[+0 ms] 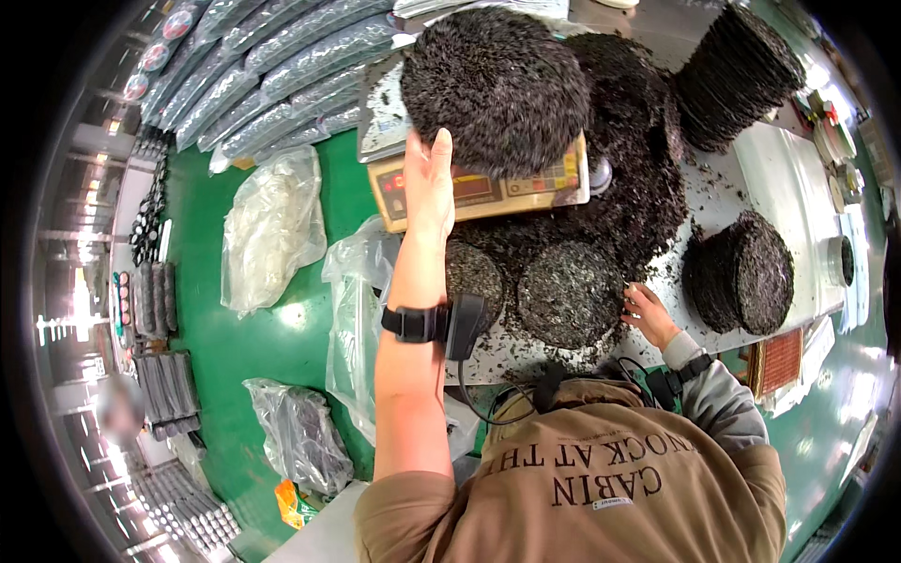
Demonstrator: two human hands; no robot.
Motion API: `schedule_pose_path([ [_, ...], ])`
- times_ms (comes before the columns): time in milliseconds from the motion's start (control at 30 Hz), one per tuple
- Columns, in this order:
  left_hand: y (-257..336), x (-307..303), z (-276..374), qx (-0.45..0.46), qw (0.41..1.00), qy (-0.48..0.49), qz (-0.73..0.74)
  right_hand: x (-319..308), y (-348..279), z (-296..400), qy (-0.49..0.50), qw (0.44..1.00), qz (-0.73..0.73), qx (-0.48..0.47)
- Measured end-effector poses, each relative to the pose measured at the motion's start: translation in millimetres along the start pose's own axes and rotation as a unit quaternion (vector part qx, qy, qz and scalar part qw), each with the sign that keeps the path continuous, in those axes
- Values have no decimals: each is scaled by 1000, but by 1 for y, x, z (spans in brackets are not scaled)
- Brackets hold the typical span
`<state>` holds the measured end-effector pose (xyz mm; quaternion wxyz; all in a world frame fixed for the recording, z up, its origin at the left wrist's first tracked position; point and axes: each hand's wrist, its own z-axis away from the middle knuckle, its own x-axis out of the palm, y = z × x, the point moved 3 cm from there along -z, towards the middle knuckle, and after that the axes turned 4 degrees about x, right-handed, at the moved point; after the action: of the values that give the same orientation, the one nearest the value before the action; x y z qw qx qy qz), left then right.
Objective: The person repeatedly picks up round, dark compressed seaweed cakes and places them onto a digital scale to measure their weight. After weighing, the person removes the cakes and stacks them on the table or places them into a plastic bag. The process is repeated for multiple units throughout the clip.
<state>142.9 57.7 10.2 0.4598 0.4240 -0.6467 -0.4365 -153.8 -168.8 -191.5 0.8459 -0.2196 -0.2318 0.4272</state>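
My left hand [428, 183] grips the near left rim of a thick round cake of dark dried seaweed [496, 88]. The cake looks slightly blurred and hides most of the plate of a digital scale [486, 197] with a lit red display. On the table lies a flat round seaweed cake [570, 295], and the fingers of my right hand [649, 317] are curled at its right edge. Whether they pinch anything is too small to tell. Another round cake [473, 278] lies partly behind my left forearm.
Loose seaweed [633, 155] is heaped right of the scale. A tall seaweed stack [739, 77] and a shorter one [742, 274] occupy the metal table's [788, 176] right side. Long filled plastic packs [303, 63] are piled at upper left. Plastic bags [274, 232] lie on the green floor.
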Motion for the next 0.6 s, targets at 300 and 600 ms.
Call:
schedule_pose_path([
  [300,-122,-106,182,-136,608,-398,-674,-1,-2,2,31,998,54,-6],
  [600,-151,-138,198,-73,663,-429,-609,2,-16,-3,13,998,46,-49],
])
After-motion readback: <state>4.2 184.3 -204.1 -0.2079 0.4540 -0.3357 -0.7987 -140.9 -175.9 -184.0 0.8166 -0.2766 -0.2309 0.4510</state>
